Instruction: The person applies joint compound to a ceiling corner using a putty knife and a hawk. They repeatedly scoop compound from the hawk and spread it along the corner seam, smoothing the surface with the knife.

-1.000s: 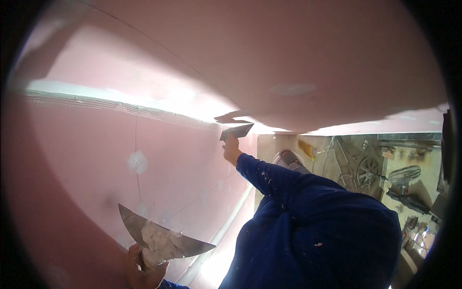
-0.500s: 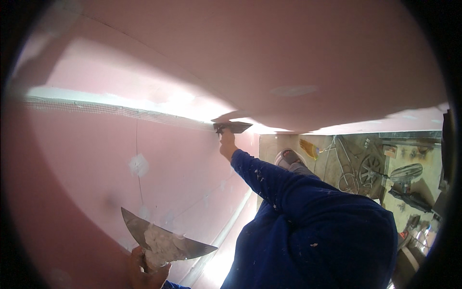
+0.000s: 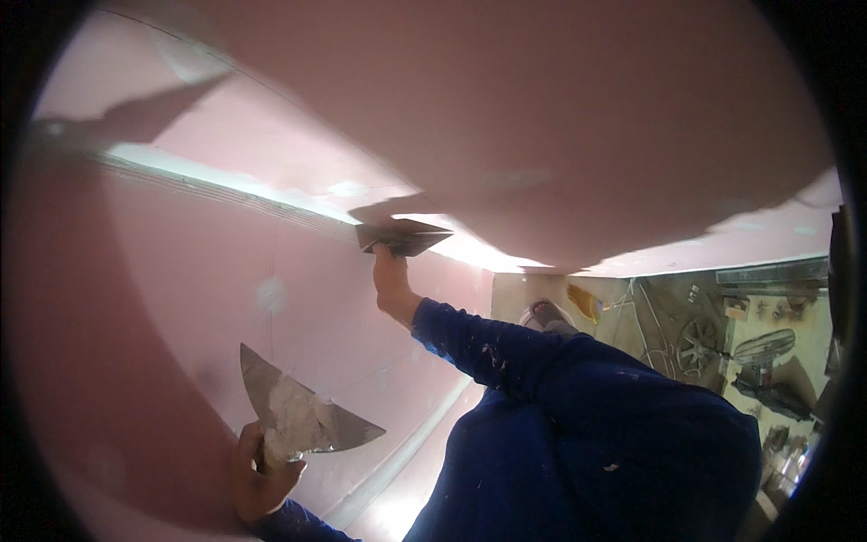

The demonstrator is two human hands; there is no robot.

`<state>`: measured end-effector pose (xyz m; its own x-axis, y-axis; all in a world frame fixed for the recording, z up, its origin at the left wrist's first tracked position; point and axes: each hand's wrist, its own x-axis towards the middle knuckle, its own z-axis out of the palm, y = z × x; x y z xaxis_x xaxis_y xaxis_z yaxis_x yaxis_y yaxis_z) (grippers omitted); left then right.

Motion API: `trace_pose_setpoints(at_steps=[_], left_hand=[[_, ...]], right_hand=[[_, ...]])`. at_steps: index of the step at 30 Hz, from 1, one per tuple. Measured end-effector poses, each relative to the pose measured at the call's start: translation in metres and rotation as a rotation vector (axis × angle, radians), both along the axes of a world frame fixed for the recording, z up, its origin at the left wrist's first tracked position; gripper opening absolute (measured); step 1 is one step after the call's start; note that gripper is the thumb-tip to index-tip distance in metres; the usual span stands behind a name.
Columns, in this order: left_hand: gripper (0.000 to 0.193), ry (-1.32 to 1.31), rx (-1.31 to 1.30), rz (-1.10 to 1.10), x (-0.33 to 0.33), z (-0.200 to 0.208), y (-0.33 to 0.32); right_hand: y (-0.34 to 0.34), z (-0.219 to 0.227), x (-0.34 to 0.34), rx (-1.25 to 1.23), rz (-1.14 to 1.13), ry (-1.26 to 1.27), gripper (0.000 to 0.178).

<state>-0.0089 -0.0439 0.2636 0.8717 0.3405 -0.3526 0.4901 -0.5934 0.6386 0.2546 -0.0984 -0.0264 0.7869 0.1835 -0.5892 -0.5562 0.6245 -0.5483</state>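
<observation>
Logging the scene from my remote seat, largest item first.

Wall (image 3: 181, 298): pink board, filling the left half of view. A pale filled spot (image 3: 270, 294) sits on it, above the lower tool.

Ceiling (image 3: 542, 135): pink board overhead, meeting the wall along a taped joint (image 3: 226, 185) that shows a white, wet-looking band.

Sleeve (image 3: 578, 379): blue, flecked with white, running up to the raised arm.

Floor clutter (image 3: 722, 352): fans and coiled cable far below at right; detail too small to sort.

Hawk blade (image 3: 302, 411): broad steel blade carrying a heap of white compound, held low against the wall. Left hand (image 3: 257, 474) is wrapped tight round its handle.

Knife (image 3: 397, 237): smaller blade pressed into the joint at the corner line. Right hand (image 3: 390, 280) grips its handle from beneath, fingers closed.

Change noted: over the last second the knife has travelled leftward along the joint, from nearer the bright opening to its present spot; the hawk blade has barely shifted. I judge a spreading stroke is in progress, with untreated joint remaining to the left.
</observation>
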Motion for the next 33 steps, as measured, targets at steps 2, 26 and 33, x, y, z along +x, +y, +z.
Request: trace_pose_setpoints(at_steps=[2, 26, 33], left_hand=[[0.062, 0.011, -0.059, 0.010, 0.001, 0.002, 0.001], [0.061, -0.201, -0.246, 0.253, -0.009, -0.042, -0.010], [0.056, -0.330, -0.332, 0.359, -0.004, -0.130, -0.082]], right_hand=[[0.004, 0.024, -0.002, -0.058, 0.015, -0.067, 0.053], [-0.071, 0.086, -0.059, 0.379, 0.332, -0.265, 0.031], [-0.198, 0.045, -0.047, -0.216, 0.717, -0.890, 0.030]])
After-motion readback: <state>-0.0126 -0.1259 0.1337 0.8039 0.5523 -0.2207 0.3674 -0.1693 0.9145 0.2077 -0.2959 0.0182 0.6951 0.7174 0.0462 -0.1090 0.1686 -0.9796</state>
